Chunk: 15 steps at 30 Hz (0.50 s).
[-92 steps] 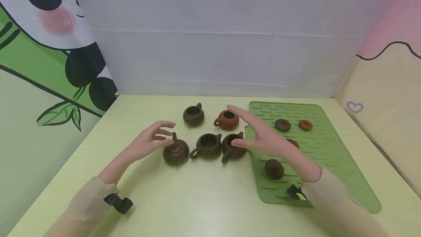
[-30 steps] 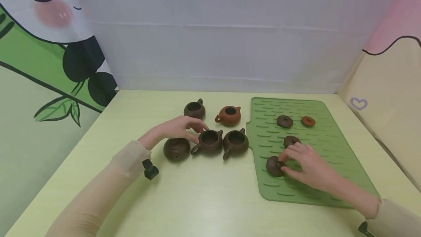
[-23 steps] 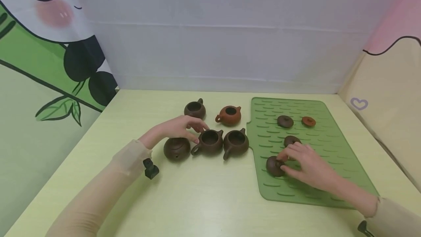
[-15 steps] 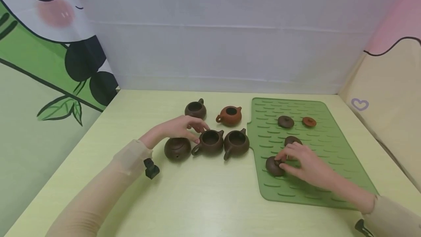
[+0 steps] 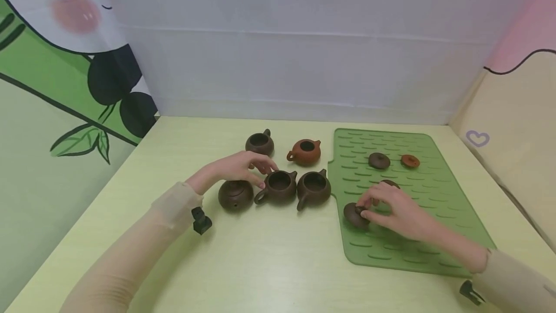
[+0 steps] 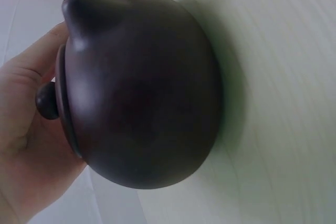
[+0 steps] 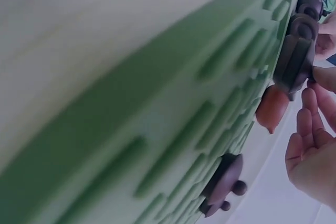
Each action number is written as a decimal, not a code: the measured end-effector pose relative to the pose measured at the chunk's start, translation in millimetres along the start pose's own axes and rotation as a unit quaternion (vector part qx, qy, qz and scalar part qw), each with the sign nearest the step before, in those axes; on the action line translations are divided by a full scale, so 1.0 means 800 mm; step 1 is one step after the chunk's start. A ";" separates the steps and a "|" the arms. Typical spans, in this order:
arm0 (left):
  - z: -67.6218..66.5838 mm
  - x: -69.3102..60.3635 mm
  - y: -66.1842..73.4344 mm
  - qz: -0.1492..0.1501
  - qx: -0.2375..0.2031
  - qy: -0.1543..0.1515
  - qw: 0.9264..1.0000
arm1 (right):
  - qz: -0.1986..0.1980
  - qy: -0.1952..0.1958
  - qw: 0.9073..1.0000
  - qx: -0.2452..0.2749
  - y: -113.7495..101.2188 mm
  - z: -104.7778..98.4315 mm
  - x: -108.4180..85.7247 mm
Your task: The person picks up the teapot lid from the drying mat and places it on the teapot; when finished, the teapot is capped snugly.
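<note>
With the right hand (image 5: 399, 211) I pinch a dark lid (image 5: 352, 215) by its knob (image 5: 359, 209), probably its surest hold, over the mat (image 5: 425, 211). The left hand (image 5: 238, 168) sits by the front row's middle teapot (image 5: 280, 196), maybe steadying it; whether it grips, I can't tell.

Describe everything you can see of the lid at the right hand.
The lid is dark brown, round and looks like unglazed clay, with a small rounded knob on top. The right hand pinches it by the knob, knob side up, seen against the green mat near its left edge. Whether its underside touches the mat can't be told.
</note>
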<state>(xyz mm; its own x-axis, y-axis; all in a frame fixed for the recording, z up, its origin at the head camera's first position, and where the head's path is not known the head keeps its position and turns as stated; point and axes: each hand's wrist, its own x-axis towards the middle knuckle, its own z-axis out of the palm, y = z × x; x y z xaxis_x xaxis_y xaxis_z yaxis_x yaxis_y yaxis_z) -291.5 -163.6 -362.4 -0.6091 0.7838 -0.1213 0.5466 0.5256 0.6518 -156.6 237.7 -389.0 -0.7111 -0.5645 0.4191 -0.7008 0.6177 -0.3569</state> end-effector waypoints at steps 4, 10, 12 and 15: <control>0.000 0.001 -0.001 -0.004 0.003 0.000 1.000 | 0.000 0.000 1.000 0.021 -0.007 0.001 0.012; 0.001 0.002 -0.002 0.007 0.006 0.001 1.000 | -0.002 0.005 0.998 0.055 -0.018 0.004 0.038; 0.001 0.001 -0.002 0.006 0.003 0.002 1.000 | -0.004 0.007 0.998 0.066 -0.022 0.005 0.047; 0.001 0.002 -0.001 0.008 0.002 0.002 1.000 | -0.009 0.010 0.996 0.089 -0.027 0.009 0.059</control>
<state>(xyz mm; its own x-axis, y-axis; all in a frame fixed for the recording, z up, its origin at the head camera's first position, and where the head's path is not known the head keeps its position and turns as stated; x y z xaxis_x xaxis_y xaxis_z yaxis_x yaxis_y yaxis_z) -292.5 -162.9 -363.9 -0.6029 0.7904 -0.1084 0.5583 0.5151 0.6504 -175.5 193.6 -367.3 -0.6985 -0.5629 0.4419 -0.7135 0.5005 -0.4903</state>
